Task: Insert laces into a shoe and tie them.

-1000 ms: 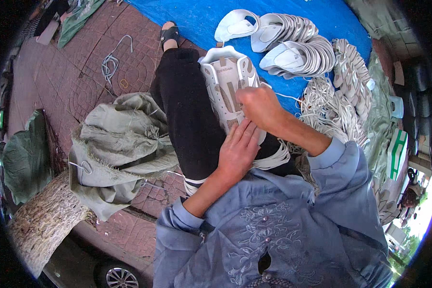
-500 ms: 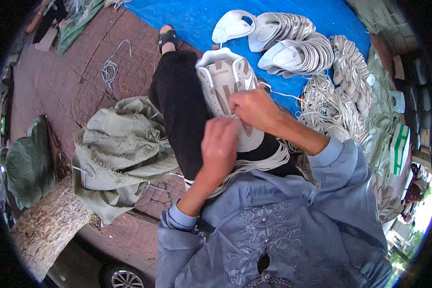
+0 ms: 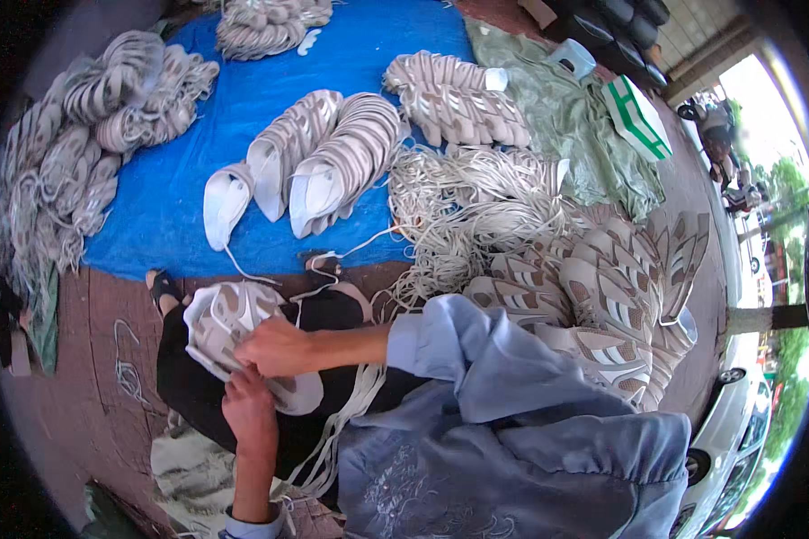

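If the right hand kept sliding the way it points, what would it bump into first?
The right hand points left across the white shoe upper on the lap. Beyond that piece's edge, probably the sandalled foot, then brick floor; depth is unclear.

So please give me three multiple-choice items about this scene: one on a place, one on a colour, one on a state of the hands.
1. Where does the shoe upper that the hands work on lie?
A. on the person's lap
B. on the blue tarp
C. on the green cloth

2. What colour is the tarp under the stacked uppers?
A. red
B. blue
C. yellow

3. What are the hands doing?
A. both rest on the ground
B. only one touches the upper
C. both are on the upper

Key: 1 A, it lies on the dark trousers; 2 B, it is plainly blue; 3 C, the left hand and right hand both press on it.
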A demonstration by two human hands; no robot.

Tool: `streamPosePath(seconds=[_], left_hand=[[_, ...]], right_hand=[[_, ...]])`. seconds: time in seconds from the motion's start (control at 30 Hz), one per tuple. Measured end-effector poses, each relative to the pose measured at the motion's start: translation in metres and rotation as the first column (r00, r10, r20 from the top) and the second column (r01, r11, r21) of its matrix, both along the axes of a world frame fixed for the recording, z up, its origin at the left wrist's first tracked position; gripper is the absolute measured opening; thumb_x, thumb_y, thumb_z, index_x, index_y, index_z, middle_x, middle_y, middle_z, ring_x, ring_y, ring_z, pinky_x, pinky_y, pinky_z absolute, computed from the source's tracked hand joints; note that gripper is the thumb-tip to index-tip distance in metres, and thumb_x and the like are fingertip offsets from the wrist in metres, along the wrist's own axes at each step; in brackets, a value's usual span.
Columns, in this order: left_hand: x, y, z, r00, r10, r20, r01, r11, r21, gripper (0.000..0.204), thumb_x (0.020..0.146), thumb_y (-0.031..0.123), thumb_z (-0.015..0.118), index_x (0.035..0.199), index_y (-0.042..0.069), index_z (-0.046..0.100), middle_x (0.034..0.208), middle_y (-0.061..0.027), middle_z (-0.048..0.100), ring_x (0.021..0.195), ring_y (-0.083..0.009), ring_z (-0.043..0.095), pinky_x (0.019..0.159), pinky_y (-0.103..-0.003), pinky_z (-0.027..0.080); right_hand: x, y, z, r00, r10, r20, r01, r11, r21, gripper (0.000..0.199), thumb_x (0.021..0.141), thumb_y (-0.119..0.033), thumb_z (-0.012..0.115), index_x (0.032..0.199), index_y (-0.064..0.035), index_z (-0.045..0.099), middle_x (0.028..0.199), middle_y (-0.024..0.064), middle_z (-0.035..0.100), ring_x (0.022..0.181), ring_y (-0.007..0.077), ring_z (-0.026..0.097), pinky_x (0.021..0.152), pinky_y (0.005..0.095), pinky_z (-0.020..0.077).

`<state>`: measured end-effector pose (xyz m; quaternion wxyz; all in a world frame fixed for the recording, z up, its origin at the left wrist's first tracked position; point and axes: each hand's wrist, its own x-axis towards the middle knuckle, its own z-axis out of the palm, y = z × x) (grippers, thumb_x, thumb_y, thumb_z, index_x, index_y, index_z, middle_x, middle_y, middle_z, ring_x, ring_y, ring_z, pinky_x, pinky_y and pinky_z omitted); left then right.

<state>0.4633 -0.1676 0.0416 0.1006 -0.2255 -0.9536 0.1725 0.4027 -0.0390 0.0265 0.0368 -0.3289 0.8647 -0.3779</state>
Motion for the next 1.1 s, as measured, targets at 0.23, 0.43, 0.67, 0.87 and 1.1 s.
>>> streamPosePath(seconds=[0.23, 0.43, 0.67, 0.87, 1.1], left_hand=[[0.001, -0.001, -0.010, 1.000, 0.006, -0.008, -0.007, 0.983, -0.182, 0.004, 0.075, 0.010, 0.049, 0.077, 0.007, 0.046, 0.065, -0.0023, 0.046, 0.053, -0.0137, 0.053, 0.043, -0.025, 0.045], [-0.009, 0.002, 0.018, 0.954, 0.099, 0.282, -0.150, 0.975, 0.164, 0.004, 0.072, 0.006, 0.050, 0.075, 0.004, 0.048, 0.065, -0.0091, 0.050, 0.052, -0.0231, 0.055, 0.045, -0.032, 0.045], [-0.005, -0.008, 0.015, 0.917, -0.017, 0.399, -0.274, 0.700, 0.660, 0.005, 0.070, 0.000, 0.052, 0.071, -0.001, 0.047, 0.066, -0.0139, 0.053, 0.051, -0.0269, 0.053, 0.048, -0.035, 0.041], [-0.014, -0.013, 0.024, 0.675, 0.006, 0.738, -0.665, 0.439, 0.604, 0.008, 0.073, 0.003, 0.055, 0.071, -0.004, 0.051, 0.058, -0.0073, 0.051, 0.045, -0.0110, 0.050, 0.039, -0.024, 0.041], [-0.006, -0.001, 0.023, 0.726, 0.070, 0.684, -0.666, 0.319, 0.674, 0.009, 0.074, 0.003, 0.056, 0.071, -0.003, 0.050, 0.057, -0.0064, 0.051, 0.044, -0.0101, 0.048, 0.040, -0.024, 0.040]], right_hand=[[-0.001, -0.001, -0.010, 0.999, -0.026, 0.024, 0.029, 0.984, -0.176, 0.006, 0.056, -0.007, 0.053, 0.062, -0.0079, 0.053, 0.058, 0.0109, 0.055, 0.056, 0.0273, 0.056, 0.048, 0.0379, 0.0407], [-0.001, 0.005, -0.017, 0.988, 0.001, 0.153, 0.046, 0.951, -0.305, 0.008, 0.055, -0.006, 0.055, 0.061, -0.0092, 0.051, 0.056, 0.0078, 0.053, 0.054, 0.0254, 0.054, 0.046, 0.0361, 0.0388], [0.000, 0.003, -0.023, 0.981, 0.000, 0.195, 0.058, 0.955, -0.291, 0.010, 0.054, -0.005, 0.055, 0.062, -0.0096, 0.052, 0.056, 0.0070, 0.053, 0.053, 0.0250, 0.054, 0.047, 0.0351, 0.0395], [-0.006, 0.009, -0.018, 0.941, 0.089, 0.327, 0.065, 0.900, -0.431, 0.019, 0.050, -0.004, 0.060, 0.068, -0.0068, 0.055, 0.056, 0.0029, 0.055, 0.055, 0.0211, 0.057, 0.048, 0.0327, 0.0417], [0.002, 0.011, -0.018, 0.940, 0.036, 0.340, 0.110, 0.909, -0.402, 0.020, 0.052, -0.004, 0.060, 0.071, -0.0059, 0.055, 0.056, 0.0010, 0.055, 0.055, 0.0180, 0.057, 0.048, 0.0307, 0.0415]])
